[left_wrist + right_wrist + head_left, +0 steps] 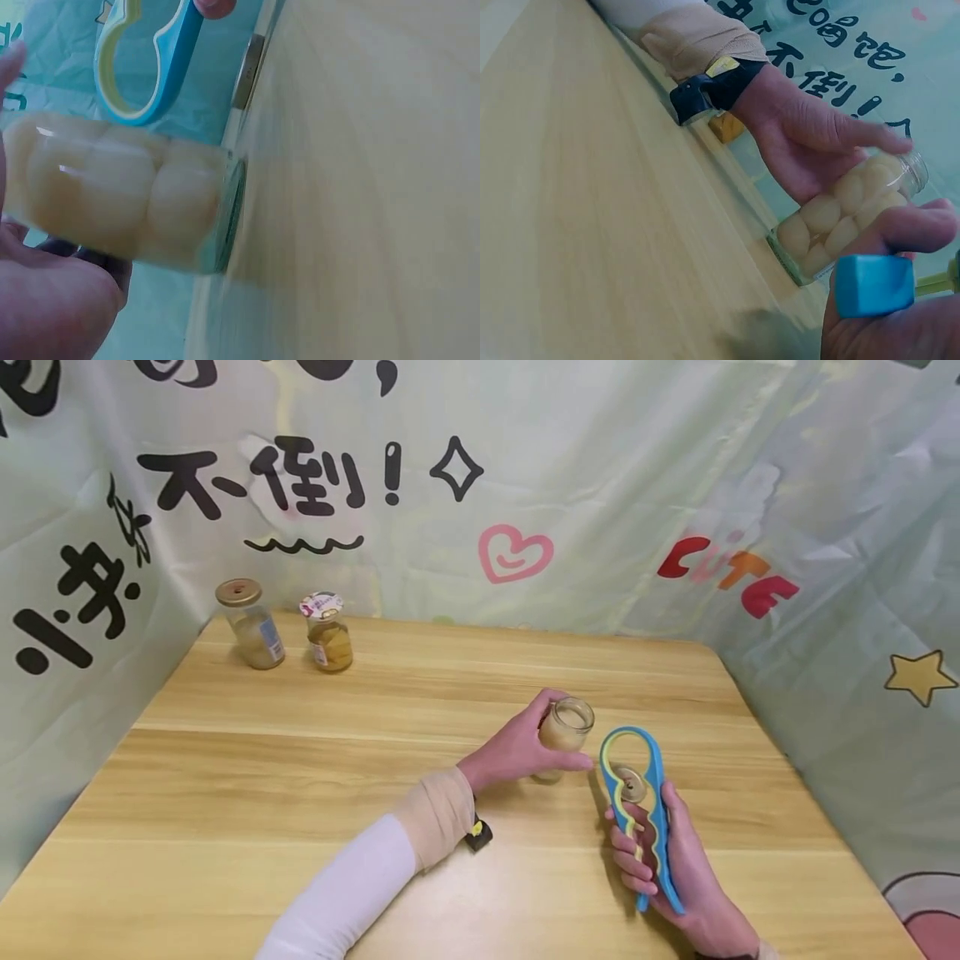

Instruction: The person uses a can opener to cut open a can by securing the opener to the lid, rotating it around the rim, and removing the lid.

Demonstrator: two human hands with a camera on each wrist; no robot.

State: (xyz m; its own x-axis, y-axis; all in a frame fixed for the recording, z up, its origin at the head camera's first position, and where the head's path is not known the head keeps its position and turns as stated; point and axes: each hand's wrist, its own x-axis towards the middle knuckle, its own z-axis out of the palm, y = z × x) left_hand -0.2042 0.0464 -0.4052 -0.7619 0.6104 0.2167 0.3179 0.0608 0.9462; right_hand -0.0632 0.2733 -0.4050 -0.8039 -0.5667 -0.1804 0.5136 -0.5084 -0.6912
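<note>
In the head view my left hand [521, 747] grips an uncapped glass jar [562, 731], its thumb stretched across the front. The jar leans slightly right, its base close on the tabletop. Pale round fruit pieces fill the jar [840, 214] in the right wrist view. My right hand [686, 868] holds a blue and yellow jar opener [655, 777] by its handles, its loop pointing away from me. A round gold lid [632, 785] lies on the table behind the opener, partly covered by it. The left wrist view shows this lid [249, 71] edge-on.
Towards the back left of the wooden table [262, 760] stand a tall jar [251, 627] with a gold lid and a shorter jar [330, 639] with a patterned lid and yellow fruit. Printed cloth [615, 477] hangs along the back and sides.
</note>
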